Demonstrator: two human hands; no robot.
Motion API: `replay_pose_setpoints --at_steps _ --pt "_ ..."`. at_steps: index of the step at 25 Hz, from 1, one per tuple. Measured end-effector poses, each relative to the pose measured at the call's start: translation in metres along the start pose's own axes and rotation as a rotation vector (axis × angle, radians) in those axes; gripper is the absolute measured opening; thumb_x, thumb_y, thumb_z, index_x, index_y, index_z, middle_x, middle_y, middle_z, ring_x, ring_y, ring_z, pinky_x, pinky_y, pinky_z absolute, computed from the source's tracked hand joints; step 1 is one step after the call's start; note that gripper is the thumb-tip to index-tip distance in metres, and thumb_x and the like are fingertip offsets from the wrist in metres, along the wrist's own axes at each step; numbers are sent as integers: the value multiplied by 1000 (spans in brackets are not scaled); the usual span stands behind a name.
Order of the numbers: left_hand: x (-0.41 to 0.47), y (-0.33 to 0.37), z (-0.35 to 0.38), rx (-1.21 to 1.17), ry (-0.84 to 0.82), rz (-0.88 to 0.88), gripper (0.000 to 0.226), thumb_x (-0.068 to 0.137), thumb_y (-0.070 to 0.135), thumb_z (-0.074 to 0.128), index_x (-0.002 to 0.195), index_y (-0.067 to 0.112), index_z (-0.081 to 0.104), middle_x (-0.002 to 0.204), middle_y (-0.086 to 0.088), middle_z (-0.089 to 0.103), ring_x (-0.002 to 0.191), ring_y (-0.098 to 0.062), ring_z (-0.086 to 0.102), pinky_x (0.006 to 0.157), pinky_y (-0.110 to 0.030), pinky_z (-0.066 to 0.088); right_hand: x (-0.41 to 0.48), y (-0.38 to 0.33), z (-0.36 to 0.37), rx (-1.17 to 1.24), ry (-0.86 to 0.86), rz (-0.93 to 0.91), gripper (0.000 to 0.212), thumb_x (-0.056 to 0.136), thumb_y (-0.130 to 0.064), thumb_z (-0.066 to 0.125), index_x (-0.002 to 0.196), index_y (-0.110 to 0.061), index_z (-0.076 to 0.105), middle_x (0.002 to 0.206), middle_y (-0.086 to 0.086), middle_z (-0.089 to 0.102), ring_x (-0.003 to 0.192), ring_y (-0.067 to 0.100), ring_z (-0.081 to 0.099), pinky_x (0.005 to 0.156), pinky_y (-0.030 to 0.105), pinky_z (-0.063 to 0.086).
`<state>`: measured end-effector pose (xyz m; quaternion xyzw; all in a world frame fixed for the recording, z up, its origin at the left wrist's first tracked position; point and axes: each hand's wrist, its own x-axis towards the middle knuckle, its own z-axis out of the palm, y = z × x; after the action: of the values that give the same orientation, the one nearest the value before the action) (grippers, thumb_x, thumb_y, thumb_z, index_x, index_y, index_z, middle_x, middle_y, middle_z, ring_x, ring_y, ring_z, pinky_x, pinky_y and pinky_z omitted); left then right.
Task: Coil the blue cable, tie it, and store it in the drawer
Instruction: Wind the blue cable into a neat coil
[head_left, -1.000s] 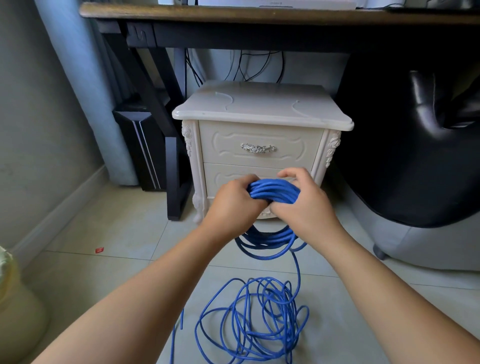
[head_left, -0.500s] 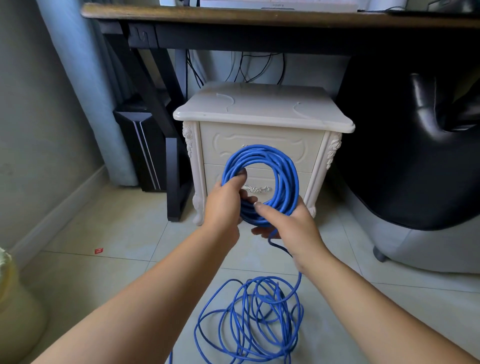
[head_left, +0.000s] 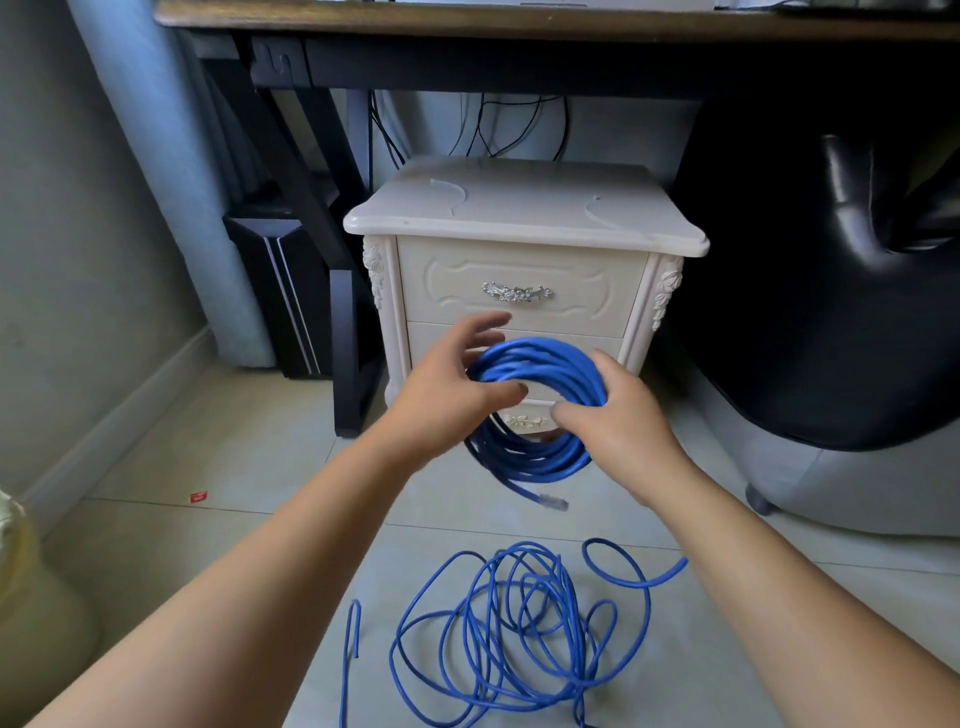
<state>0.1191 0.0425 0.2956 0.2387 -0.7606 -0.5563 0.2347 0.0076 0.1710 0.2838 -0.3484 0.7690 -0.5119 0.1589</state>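
Note:
A round coil of blue cable (head_left: 543, 364) hangs upright in front of the white nightstand (head_left: 519, 208). My right hand (head_left: 615, 415) grips the coil's right side. At the coil's left side is my left hand (head_left: 447, 400), fingers spread and blurred, thumb lying across the loops. A short cable end with a clear plug (head_left: 553, 503) dangles under the coil. More blue cable lies in a loose tangle (head_left: 519, 623) on the tiled floor near me. The top drawer (head_left: 519, 293) is closed; the coil partly hides the lower drawer (head_left: 524, 420).
A dark desk (head_left: 519, 23) spans above the nightstand, and its black leg (head_left: 345, 338) stands left of it beside a black computer tower (head_left: 275, 291). To the right sits a black padded chair (head_left: 831, 312). A red scrap (head_left: 198, 497) lies on the floor.
The coil has dropped from in front of the top drawer to the lower one. My left hand's fingers have spread open. A plug end now hangs free below the coil.

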Motion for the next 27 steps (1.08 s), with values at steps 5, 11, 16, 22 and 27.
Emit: replay_pose_setpoints --at_steps 5,11,16,22,27 --pt "-2 0 5 229 -97 74 41 80 6 73 116 22 63 90 7 68 71 -3 64 72 -19 53 1 -2 -3 -298 -69 -94 21 74 -10 63 88 -24 55 71 -3 60 65 20 56 61 34 47" --pt "5 -2 9 -76 60 -60 6 88 11 68 91 10 64 52 12 50 46 -6 44 58 -35 54 2 -10 -11 271 -122 82 26 86 -13 69 106 -28 61 87 7 69 68 17 73 56 23 54" --pt "12 -5 4 -426 255 -300 11 87 15 68 81 16 60 60 2 39 51 -14 38 54 -29 49 7 3 -10 519 -417 247 88 62 -83 58 124 -21 60 111 17 71 93 27 70 85 42 57" --pt "10 0 10 -613 396 -472 12 87 18 68 80 14 60 57 3 42 51 -15 41 65 -32 40 5 9 -13 393 -562 98 112 44 -75 81 139 -37 36 119 -1 70 105 22 70 96 42 52" --pt "10 1 4 -648 406 -479 12 89 20 67 82 14 60 52 5 41 51 -14 41 66 -33 42 0 11 -10 -53 -448 151 64 74 -39 81 128 -27 48 78 -6 70 56 4 59 63 18 46"
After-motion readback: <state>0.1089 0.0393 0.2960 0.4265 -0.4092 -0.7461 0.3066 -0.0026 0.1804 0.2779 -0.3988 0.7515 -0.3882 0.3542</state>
